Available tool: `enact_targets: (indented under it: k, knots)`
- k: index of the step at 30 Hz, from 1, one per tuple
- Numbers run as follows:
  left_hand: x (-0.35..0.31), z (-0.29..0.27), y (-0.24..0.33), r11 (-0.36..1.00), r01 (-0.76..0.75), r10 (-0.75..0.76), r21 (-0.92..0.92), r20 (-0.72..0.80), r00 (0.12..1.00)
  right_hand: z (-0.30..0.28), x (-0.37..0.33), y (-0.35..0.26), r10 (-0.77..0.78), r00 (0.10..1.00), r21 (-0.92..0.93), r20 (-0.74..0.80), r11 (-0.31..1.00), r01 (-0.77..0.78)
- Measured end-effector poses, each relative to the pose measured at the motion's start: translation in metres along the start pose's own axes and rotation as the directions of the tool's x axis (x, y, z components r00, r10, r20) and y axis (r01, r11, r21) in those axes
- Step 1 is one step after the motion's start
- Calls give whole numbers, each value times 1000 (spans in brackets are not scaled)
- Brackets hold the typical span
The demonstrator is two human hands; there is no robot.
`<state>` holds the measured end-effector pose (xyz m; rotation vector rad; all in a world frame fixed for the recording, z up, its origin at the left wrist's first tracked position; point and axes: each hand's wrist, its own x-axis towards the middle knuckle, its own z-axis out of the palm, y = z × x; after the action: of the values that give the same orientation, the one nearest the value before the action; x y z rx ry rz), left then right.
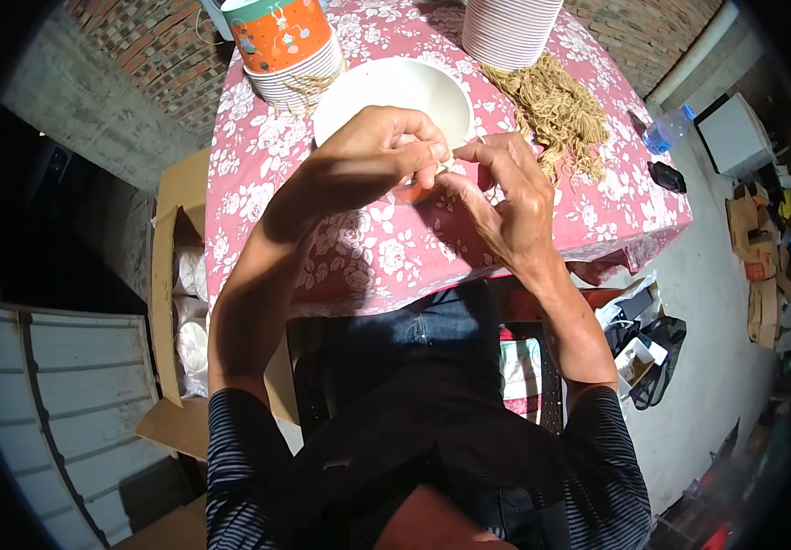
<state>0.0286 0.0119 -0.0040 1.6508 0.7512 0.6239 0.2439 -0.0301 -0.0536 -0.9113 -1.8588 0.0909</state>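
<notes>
My left hand (pixel 382 147) and my right hand (pixel 510 197) meet above the near part of the table, fingertips almost touching. Each is closed in a pinch around a small pale bit (pixel 446 167), mostly covered by fingers and too small to name. Just below the fingertips a small orange patch (pixel 411 192) shows, its kind hidden by the hands. Behind my left hand stands a wide white bowl (pixel 455 96), its near side partly covered. A heap of tan cords (pixel 560 115) lies to the right, beyond my right hand.
A stack of paper tubs (pixel 281 46), the top one orange, stands at the far left; another white stack (pixel 510 32) stands far right. A flowered pink tablecloth (pixel 240 197) covers the table. A plastic bottle (pixel 669 130) and black object (pixel 667 177) sit right. An open carton (pixel 168 302) stands left.
</notes>
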Motion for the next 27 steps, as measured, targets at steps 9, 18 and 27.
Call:
enact_targets:
  k: [9, 18, 27]
  knots:
    - [5, 1, 1, 1000, -4, 4, 0, -16, 1000, 1, -2, 5, -82, 997, 33, -13, 996, 82]
    - [1, 4, -1, 989, -47, 31, -142, -115, 993, 1, -4, 5, 138, 990, 148, -6, 980, -136]
    - [-3, 38, -5, 760, -262, 473, 595, -229, 851, -8, 0, 4, 536, 774, 452, 336, 629, -632]
